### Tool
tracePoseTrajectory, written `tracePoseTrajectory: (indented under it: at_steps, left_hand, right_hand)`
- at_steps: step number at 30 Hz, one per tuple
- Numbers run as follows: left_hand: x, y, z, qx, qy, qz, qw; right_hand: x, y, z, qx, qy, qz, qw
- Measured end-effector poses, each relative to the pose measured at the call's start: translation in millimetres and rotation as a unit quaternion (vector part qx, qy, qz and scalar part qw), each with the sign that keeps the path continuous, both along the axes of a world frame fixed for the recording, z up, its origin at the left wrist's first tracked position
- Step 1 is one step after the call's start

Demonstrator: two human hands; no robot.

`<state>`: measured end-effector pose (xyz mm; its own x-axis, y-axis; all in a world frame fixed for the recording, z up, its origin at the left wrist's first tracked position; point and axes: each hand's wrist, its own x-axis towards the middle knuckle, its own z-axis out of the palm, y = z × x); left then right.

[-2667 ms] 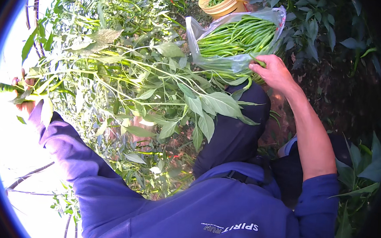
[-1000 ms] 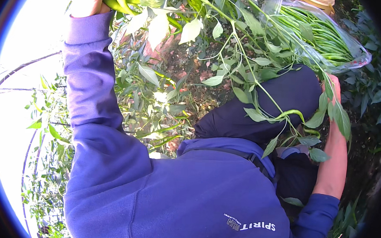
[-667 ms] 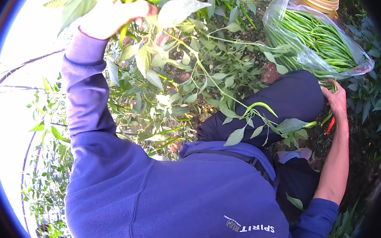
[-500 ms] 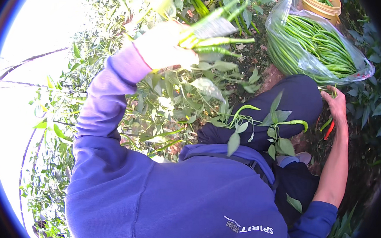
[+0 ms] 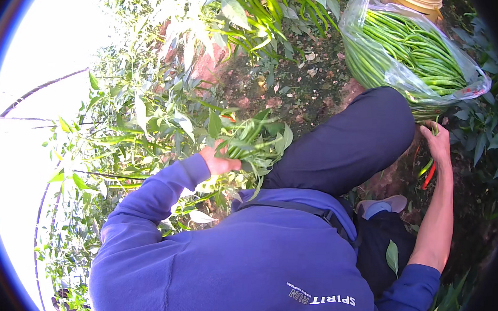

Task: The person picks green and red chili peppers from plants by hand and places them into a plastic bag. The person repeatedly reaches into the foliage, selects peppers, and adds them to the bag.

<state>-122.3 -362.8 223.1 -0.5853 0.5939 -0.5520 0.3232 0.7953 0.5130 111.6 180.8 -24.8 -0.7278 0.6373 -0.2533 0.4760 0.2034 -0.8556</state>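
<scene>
My left hand (image 5: 219, 161) is closed around a bunch of slim green chili peppers (image 5: 242, 148), beside my thigh. Leaves (image 5: 266, 156) spread over the bunch, and whether they are still joined to a plant I cannot tell. Beside the bag's lower edge, my right hand (image 5: 438, 142) is bent with its fingers closed. A red chili pepper (image 5: 429, 176) and a greenish one hang below its palm, their upper ends hidden by the hand. The clear plastic bag (image 5: 372, 63), full of long green chilies (image 5: 418, 49), stands just beyond my knee.
A yellow bucket (image 5: 417, 2) stands behind the bag. Chili plants (image 5: 262, 12) with hanging pods grow ahead and along my left. Dark thin hoses or wires (image 5: 44, 81) cross at far left. Leaf-strewn soil (image 5: 298, 82) lies ahead of my leg (image 5: 345, 141).
My left hand has come down from the plants ahead to near my thigh. The leafy sprig with chilies on my leg is gone from there. My right hand has barely moved.
</scene>
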Motion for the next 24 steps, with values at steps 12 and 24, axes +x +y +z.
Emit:
tracePoseTrajectory:
  at_steps: [12,24]
  left_hand:
    - [28,-48,-38,-0.389,-0.078,0.174,0.901]
    - [201,-345,-22,-0.528,-0.109,-0.006,0.842]
  right_hand:
    - [8,4,-36,-0.014,-0.012,-0.001,1.0]
    - [15,32,-82,-0.155,-0.115,-0.054,0.98]
